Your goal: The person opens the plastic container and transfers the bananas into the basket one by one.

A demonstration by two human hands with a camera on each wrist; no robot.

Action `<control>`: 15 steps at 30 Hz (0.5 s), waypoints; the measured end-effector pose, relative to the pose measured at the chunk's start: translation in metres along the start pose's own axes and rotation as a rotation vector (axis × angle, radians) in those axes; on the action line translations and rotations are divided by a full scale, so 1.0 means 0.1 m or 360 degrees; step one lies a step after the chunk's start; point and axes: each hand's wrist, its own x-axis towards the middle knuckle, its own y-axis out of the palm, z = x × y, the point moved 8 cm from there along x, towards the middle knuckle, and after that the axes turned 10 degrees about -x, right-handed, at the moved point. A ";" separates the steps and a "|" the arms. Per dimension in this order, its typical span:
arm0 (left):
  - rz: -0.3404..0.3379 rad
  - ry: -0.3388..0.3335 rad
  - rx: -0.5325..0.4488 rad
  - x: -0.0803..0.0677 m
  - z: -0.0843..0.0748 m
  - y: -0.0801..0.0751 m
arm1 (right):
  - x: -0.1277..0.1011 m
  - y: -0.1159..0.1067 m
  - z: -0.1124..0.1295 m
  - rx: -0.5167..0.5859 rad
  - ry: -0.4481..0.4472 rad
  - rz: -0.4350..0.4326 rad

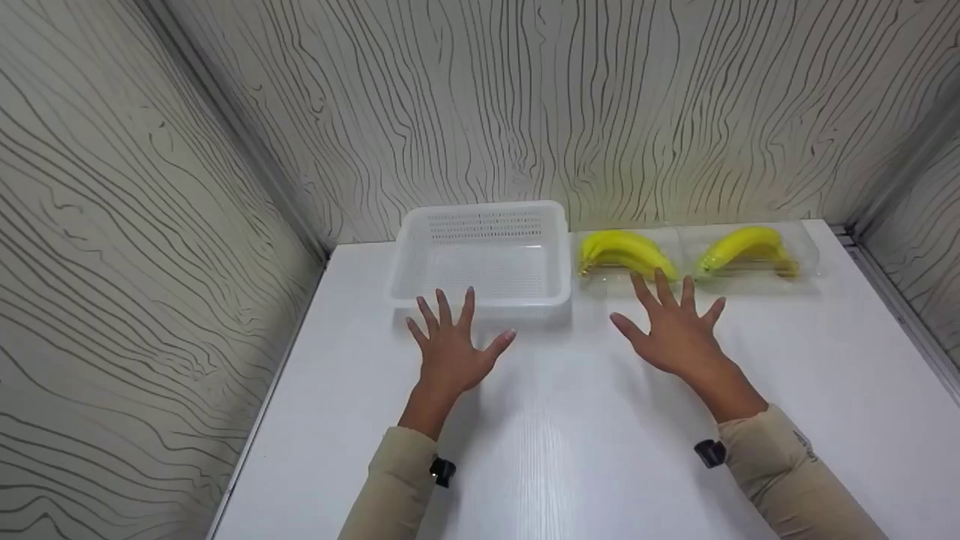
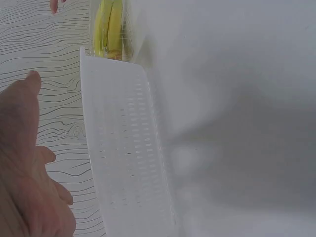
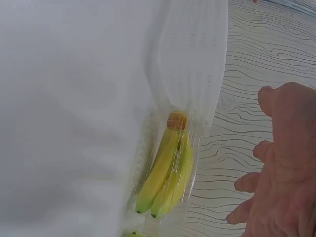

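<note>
White basket (image 1: 480, 255) beside two banana bunches (image 1: 626, 253) in clear trays (image 1: 806, 251).

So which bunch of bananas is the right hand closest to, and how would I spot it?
Start at the white basket against the back wall of the white table. Just right of it lie two banana bunches in clear packaging. The right hand hovers open before the left bunch, the one beside the basket; the other bunch lies farther right.
</note>
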 end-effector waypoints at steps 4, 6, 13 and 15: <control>-0.0019 0.0012 0.0005 -0.01 -0.01 0.01 | 0.05 -0.03 -0.16 0.0066 0.0038 0.0010; -0.0023 0.0013 0.0007 -0.02 -0.01 0.02 | 0.07 -0.05 -0.27 0.0108 0.0062 0.0015; -0.0068 0.0049 -0.0095 -0.03 -0.03 0.04 | 0.13 -0.15 -0.76 0.0206 0.0175 -0.0045; -0.0088 0.0077 -0.0129 -0.03 -0.05 0.05 | 0.16 -0.20 -0.94 0.0203 0.0265 -0.0102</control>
